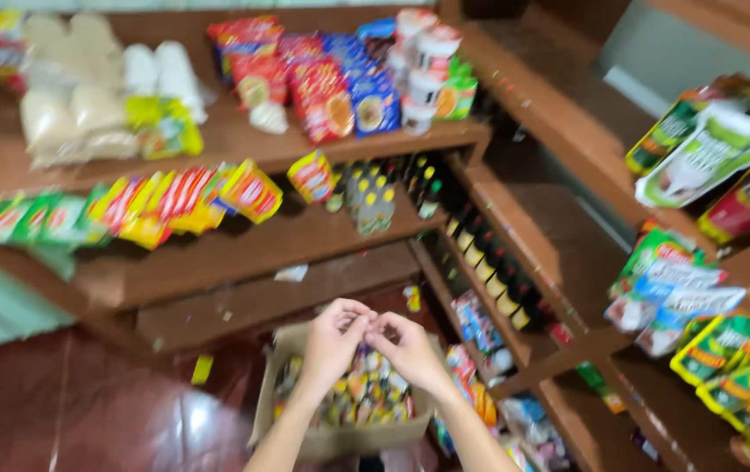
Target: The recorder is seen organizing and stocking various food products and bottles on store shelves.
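My left hand [335, 336] and my right hand [410, 348] meet fingertip to fingertip above an open cardboard box [283, 411] on the floor. The box holds several small colourful packets [366, 398]. The fingers are pinched together around something small between them; blur hides what it is. Both forearms rise from the bottom edge of the frame.
Brown wooden shelves [217, 253] wrap the corner. They carry hanging sachet strips [156, 205], red and blue snack packs [322, 87], cups [423, 61], dark bottles [488, 262] and green pouches [724, 350]. A reddish tiled floor [86, 411] lies at left.
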